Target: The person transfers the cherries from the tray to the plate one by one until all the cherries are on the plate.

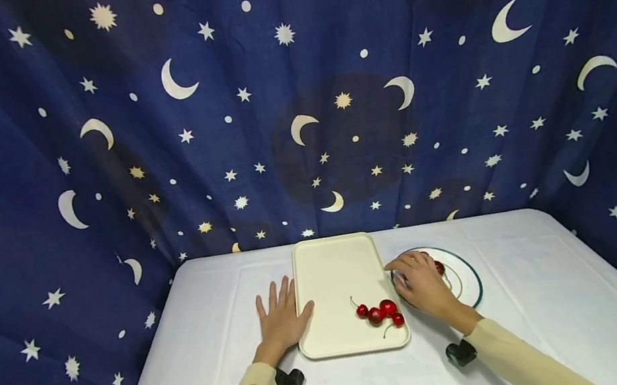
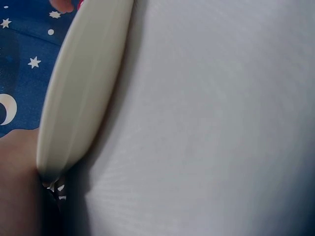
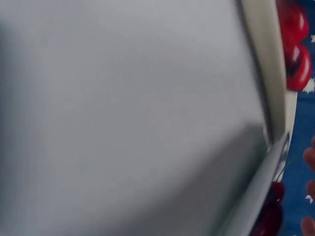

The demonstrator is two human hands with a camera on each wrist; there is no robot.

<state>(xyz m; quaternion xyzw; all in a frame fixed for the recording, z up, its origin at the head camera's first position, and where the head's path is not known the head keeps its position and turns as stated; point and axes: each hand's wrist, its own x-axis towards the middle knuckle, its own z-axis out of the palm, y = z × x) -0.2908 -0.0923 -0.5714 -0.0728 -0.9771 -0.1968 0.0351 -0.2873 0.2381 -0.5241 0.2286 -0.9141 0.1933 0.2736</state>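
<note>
My left hand (image 1: 283, 323) lies with fingers spread at the left edge of a cream tray (image 1: 336, 283), its thumb over the rim. Several red cherries (image 1: 375, 316), some with stems, sit in the tray's near right corner. Over the left part of a white plate (image 1: 470, 278) with a dark green rim hovers my right hand (image 1: 427, 285), fingers loosely bent. More cherries (image 1: 439, 267) lie on that plate, partly hidden by the hand. In the right wrist view, the fingertips (image 3: 310, 187) show a gap from the dark red cherries (image 3: 269, 219) on the plate.
A table with a white cloth (image 1: 217, 344) carries the tray and plate, which stand side by side. Behind and around it hangs a dark blue curtain (image 1: 257, 180) with moons and stars. Each wrist bears a small black camera (image 1: 461, 353).
</note>
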